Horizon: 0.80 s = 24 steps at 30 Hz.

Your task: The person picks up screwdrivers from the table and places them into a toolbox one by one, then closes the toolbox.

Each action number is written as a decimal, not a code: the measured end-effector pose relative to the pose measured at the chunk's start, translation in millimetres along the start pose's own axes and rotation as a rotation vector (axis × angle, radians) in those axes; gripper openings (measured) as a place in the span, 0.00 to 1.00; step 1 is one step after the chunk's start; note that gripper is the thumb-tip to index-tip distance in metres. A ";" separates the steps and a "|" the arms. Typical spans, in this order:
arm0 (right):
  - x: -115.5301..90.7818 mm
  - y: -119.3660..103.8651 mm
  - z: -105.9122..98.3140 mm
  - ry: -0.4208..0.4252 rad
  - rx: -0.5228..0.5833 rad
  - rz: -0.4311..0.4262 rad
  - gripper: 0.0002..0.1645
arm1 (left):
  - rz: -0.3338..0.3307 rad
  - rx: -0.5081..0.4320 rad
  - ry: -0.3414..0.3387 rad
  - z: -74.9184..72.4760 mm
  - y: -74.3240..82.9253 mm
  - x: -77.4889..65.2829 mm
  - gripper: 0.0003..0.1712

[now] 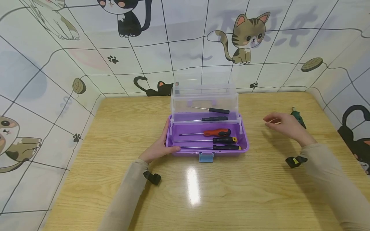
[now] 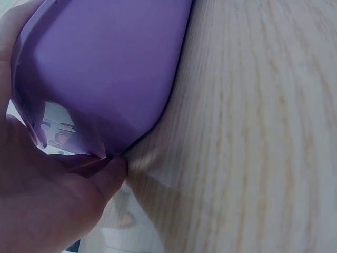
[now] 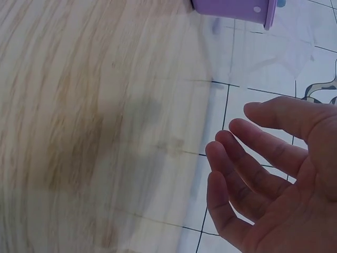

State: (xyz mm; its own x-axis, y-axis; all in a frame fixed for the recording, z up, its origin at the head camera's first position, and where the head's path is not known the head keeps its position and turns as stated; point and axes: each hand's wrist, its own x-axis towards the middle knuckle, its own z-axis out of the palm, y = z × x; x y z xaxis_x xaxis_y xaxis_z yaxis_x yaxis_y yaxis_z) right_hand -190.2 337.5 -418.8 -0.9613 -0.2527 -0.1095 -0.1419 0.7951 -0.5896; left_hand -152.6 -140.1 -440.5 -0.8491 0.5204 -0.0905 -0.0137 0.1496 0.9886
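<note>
A purple toolbox (image 1: pixel 246 142) stands on the table with its clear lid (image 1: pixel 182 101) raised. Inside lie several screwdrivers: a red-handled screwdriver (image 1: pixel 217 132) in the middle, two with black handles and yellow ends in front, and black-handled ones behind, partly seen through the lid. My left hand (image 1: pixel 158 148) grips the toolbox's left end, thumb at the front corner; the left wrist view shows its fingers against the purple wall (image 2: pixel 105 68). My right hand (image 1: pixel 284 125) hovers right of the toolbox with loosely bent fingers, holding nothing, as the right wrist view confirms.
A dark green tool (image 1: pixel 298 118) lies on the table just beyond my right hand, partly hidden by it. A blue latch (image 1: pixel 206 157) hangs at the toolbox's front. Cat-patterned wall covering (image 1: pixel 185 57) rises behind the wooden table (image 1: pixel 231 192) and along both sides.
</note>
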 end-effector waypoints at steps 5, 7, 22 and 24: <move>-0.3 5.7 -0.7 0.001 -0.010 0.014 0.22 | 0.005 0.008 -0.001 1.0 5.6 -1.9 0.69; -0.9 8.0 -1.1 0.006 -0.015 0.014 0.22 | 0.005 0.012 0.000 1.1 5.9 -2.0 0.69; -2.8 25.5 -5.6 0.069 -0.020 0.020 0.20 | 0.003 0.008 0.000 1.0 5.0 -2.7 0.68; -3.1 27.5 -7.0 0.091 -0.032 0.010 0.20 | 0.010 0.005 -0.001 0.6 3.1 -2.0 0.69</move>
State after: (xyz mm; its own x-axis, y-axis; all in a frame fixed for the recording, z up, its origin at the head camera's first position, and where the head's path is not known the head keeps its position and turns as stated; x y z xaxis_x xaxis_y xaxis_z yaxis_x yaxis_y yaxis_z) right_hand -192.8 364.1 -429.1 -0.9800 -0.1946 -0.0410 -0.1383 0.8152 -0.5625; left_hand -150.7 -140.2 -437.3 -0.8488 0.5225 -0.0808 -0.0029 0.1483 0.9889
